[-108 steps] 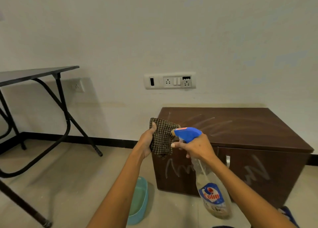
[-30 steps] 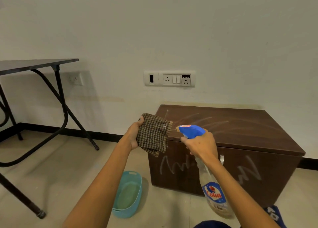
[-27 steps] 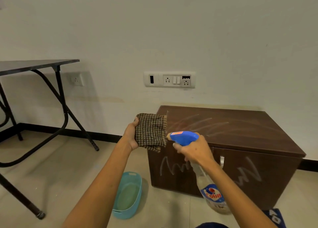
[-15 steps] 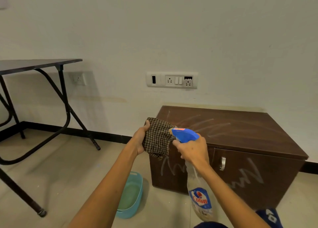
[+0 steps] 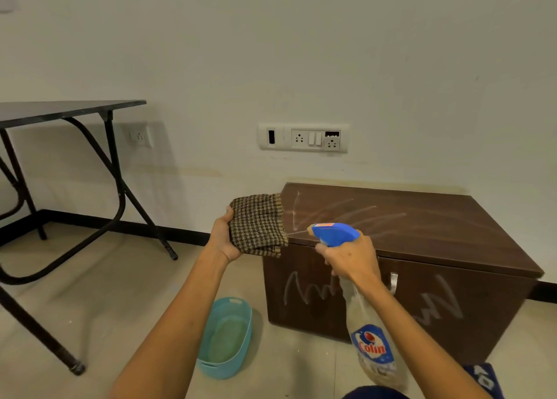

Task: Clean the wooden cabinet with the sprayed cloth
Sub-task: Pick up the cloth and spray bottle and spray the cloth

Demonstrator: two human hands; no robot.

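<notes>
Setting: plain indoor room, home or office undetermined. Bare white wall (image 5: 301,52) with white switch-and-socket panel (image 5: 303,137); beige tiled floor (image 5: 90,293). Furniture: black folding metal-frame table (image 5: 69,111), low dark-brown wooden cabinet (image 5: 422,227)

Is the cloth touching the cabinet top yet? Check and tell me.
No: the left hand holds the cloth up in the air beside the cabinet, facing the nozzle of the spray bottle gripped by the right hand.
</notes>
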